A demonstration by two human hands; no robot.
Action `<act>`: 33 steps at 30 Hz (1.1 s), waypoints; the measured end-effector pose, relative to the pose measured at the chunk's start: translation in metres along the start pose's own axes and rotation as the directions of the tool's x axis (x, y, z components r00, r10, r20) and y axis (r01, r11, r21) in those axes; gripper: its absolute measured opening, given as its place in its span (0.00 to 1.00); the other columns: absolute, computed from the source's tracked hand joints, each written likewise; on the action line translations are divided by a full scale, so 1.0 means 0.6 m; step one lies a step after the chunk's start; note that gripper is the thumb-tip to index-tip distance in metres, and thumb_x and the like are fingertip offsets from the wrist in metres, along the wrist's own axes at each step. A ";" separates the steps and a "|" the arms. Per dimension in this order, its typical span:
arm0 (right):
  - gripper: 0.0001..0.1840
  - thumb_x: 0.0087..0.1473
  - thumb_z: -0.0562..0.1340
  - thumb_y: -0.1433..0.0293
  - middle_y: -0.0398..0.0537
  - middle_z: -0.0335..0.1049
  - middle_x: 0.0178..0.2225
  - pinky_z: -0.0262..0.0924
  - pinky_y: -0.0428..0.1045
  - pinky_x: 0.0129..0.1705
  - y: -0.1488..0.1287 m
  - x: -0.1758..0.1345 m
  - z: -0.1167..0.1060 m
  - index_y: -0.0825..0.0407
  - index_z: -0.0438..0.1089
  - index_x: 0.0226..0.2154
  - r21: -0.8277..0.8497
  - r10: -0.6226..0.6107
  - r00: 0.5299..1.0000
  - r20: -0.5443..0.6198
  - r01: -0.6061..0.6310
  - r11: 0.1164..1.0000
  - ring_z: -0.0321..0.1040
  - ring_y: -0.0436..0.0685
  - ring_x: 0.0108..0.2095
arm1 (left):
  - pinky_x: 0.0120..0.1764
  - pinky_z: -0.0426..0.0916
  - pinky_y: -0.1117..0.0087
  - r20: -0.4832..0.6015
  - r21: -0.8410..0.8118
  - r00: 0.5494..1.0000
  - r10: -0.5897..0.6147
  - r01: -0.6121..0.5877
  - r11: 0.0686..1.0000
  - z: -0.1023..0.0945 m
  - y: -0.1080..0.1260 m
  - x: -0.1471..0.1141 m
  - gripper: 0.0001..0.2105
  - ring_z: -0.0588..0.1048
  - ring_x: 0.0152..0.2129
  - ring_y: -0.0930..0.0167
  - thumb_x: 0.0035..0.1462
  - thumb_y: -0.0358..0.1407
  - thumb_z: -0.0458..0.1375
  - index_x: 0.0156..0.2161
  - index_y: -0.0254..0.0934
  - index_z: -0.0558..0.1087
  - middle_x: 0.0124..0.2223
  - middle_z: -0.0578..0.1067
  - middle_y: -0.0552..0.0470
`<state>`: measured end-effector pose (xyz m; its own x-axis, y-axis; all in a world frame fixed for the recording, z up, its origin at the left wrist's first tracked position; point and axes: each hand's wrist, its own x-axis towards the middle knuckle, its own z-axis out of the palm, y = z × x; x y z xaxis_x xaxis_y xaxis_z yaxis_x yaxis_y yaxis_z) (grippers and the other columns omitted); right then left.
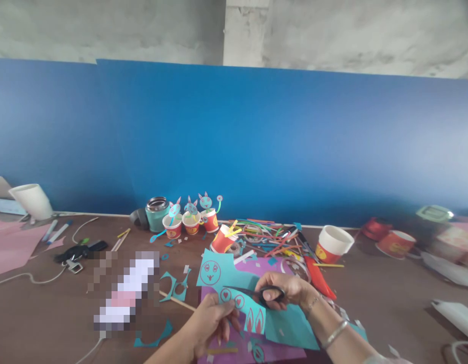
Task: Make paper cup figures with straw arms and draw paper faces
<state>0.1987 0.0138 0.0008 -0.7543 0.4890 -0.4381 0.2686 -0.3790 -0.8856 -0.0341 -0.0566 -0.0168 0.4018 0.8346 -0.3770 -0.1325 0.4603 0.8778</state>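
Note:
My left hand [213, 321] pinches the lower part of a turquoise paper piece [261, 299] that carries drawn hearts in circles and two pointed ear shapes. In my right hand [290, 288] is a pair of black scissors [267, 294], its blades lying along the paper above the circles. A turquoise paper square with a drawn smiling face [210, 273] lies just beyond. Under my hands are a purple sheet [290, 352] and another turquoise sheet [290, 328]. Cut turquoise scraps [180, 287] lie to the left.
Three paper cups with rabbit faces [192, 222] stand at the back by a green flask [157, 215]. Colourful pipe cleaners [267, 237] are heaped behind the sheets. Stacked white cups [334, 243] stand right, near a red object [319, 278]. Pink paper [13, 242] and pens lie left.

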 end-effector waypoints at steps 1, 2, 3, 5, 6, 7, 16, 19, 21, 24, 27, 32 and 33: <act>0.23 0.37 0.69 0.58 0.38 0.67 0.13 0.42 0.37 0.07 0.000 0.003 0.000 0.60 0.75 0.32 0.015 0.000 1.000 0.005 -0.001 1.000 0.54 0.42 0.09 | 0.09 0.44 0.78 0.012 -0.019 1.000 0.005 -0.005 1.000 -0.003 0.001 0.001 0.20 0.60 0.05 0.82 0.42 0.50 0.61 0.23 0.30 0.71 0.18 0.75 0.48; 0.23 0.37 0.69 0.59 0.38 0.66 0.13 0.44 0.37 0.07 0.000 0.005 0.001 0.60 0.75 0.33 0.032 -0.001 1.000 0.008 0.001 0.999 0.54 0.42 0.09 | 0.09 0.44 0.79 0.023 -0.034 1.000 0.008 -0.008 0.999 -0.005 0.001 0.001 0.20 0.60 0.05 0.82 0.42 0.50 0.61 0.23 0.30 0.71 0.18 0.75 0.48; 0.23 0.37 0.69 0.59 0.38 0.67 0.13 0.45 0.37 0.08 -0.001 0.007 0.001 0.60 0.75 0.33 0.046 -0.006 1.000 0.007 0.005 0.999 0.55 0.42 0.09 | 0.09 0.44 0.79 0.034 -0.042 0.999 0.006 -0.004 0.999 -0.006 0.003 0.000 0.20 0.60 0.05 0.81 0.42 0.50 0.61 0.23 0.30 0.71 0.17 0.75 0.49; 0.22 0.38 0.69 0.59 0.39 0.67 0.14 0.45 0.36 0.08 -0.003 0.011 0.003 0.60 0.75 0.33 0.051 -0.011 1.000 0.015 0.011 0.999 0.55 0.41 0.09 | 0.09 0.45 0.79 0.064 -0.032 0.998 -0.021 0.023 0.999 -0.006 0.006 -0.003 0.19 0.60 0.06 0.81 0.43 0.49 0.61 0.22 0.31 0.71 0.17 0.75 0.50; 0.22 0.38 0.68 0.60 0.39 0.68 0.14 0.45 0.36 0.08 -0.004 0.013 0.004 0.60 0.75 0.33 0.043 -0.009 1.000 0.028 0.008 0.999 0.56 0.41 0.09 | 0.09 0.45 0.79 0.079 -0.017 0.996 -0.039 0.041 0.999 -0.004 0.007 -0.004 0.18 0.61 0.06 0.81 0.43 0.48 0.61 0.21 0.31 0.71 0.17 0.74 0.50; 0.22 0.39 0.68 0.60 0.39 0.68 0.14 0.44 0.36 0.08 -0.006 0.015 0.005 0.60 0.75 0.33 0.031 -0.003 0.999 0.049 0.002 1.000 0.56 0.41 0.10 | 0.09 0.45 0.80 0.096 -0.002 0.994 -0.058 0.058 0.998 -0.003 0.008 -0.006 0.17 0.61 0.06 0.81 0.44 0.47 0.61 0.21 0.31 0.71 0.17 0.74 0.50; 0.20 0.38 0.68 0.61 0.38 0.66 0.14 0.43 0.37 0.10 -0.012 0.026 -0.007 0.59 0.75 0.31 0.021 -0.021 0.994 0.109 0.019 1.000 0.54 0.42 0.11 | 0.08 0.40 0.78 0.157 -0.040 0.981 -0.115 0.123 0.992 -0.009 0.010 -0.008 0.12 0.57 0.04 0.83 0.43 0.40 0.60 0.19 0.31 0.71 0.14 0.70 0.54; 0.19 0.38 0.68 0.61 0.37 0.64 0.12 0.41 0.38 0.10 -0.018 0.032 0.000 0.59 0.75 0.31 0.000 -0.039 0.990 0.138 0.039 0.999 0.53 0.42 0.11 | 0.08 0.40 0.79 0.171 -0.071 0.978 -0.117 0.130 0.989 -0.012 0.012 -0.006 0.11 0.58 0.04 0.83 0.42 0.39 0.61 0.19 0.32 0.70 0.15 0.70 0.54; 0.20 0.37 0.69 0.61 0.36 0.62 0.12 0.40 0.38 0.10 -0.022 0.036 0.004 0.59 0.74 0.31 -0.028 -0.037 0.988 0.150 0.041 0.999 0.52 0.42 0.10 | 0.08 0.40 0.78 0.172 -0.076 0.978 -0.120 0.135 0.988 -0.011 0.012 -0.006 0.12 0.58 0.04 0.83 0.42 0.39 0.61 0.19 0.31 0.70 0.14 0.70 0.54; 0.22 0.38 0.68 0.59 0.36 0.63 0.13 0.40 0.39 0.11 -0.025 0.038 0.005 0.59 0.74 0.32 -0.061 -0.032 0.993 0.112 0.038 0.997 0.51 0.42 0.11 | 0.08 0.40 0.78 0.126 -0.042 0.985 -0.122 0.128 0.991 -0.009 0.013 -0.004 0.15 0.57 0.04 0.83 0.41 0.43 0.62 0.18 0.30 0.71 0.13 0.69 0.54; 0.25 0.39 0.68 0.54 0.37 0.63 0.16 0.44 0.39 0.13 -0.027 0.028 0.007 0.58 0.72 0.33 -0.036 -0.097 0.995 0.036 0.098 0.995 0.53 0.42 0.13 | 0.09 0.43 0.78 -0.015 -0.034 1.000 0.008 -0.008 0.999 -0.005 0.016 -0.004 0.20 0.57 0.04 0.82 0.41 0.50 0.62 0.19 0.31 0.72 0.12 0.69 0.55; 0.26 0.36 0.71 0.59 0.38 0.66 0.26 0.54 0.41 0.22 -0.031 0.003 0.049 0.53 0.68 0.38 -0.019 -0.243 0.943 -0.227 0.245 0.969 0.61 0.45 0.22 | 0.11 0.52 0.77 -0.315 0.091 0.916 0.249 -0.232 0.969 0.011 0.027 -0.010 0.27 0.58 0.04 0.79 0.40 0.59 0.58 0.16 0.33 0.70 0.06 0.62 0.57; 0.25 0.38 0.71 0.62 0.38 0.66 0.25 0.54 0.41 0.23 -0.031 0.002 0.061 0.52 0.67 0.39 -0.028 -0.275 0.907 -0.319 0.281 0.959 0.62 0.46 0.23 | 0.11 0.53 0.77 -0.346 0.099 0.900 0.265 -0.246 0.964 0.016 0.029 -0.011 0.27 0.59 0.05 0.78 0.40 0.60 0.58 0.17 0.33 0.69 0.07 0.62 0.56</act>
<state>0.1710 -0.0073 0.0222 -0.5670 0.7983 -0.2030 0.0623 -0.2041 -0.9770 -0.0304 -0.0569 0.0036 0.0130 0.9779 -0.2085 -0.1369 0.2083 0.9684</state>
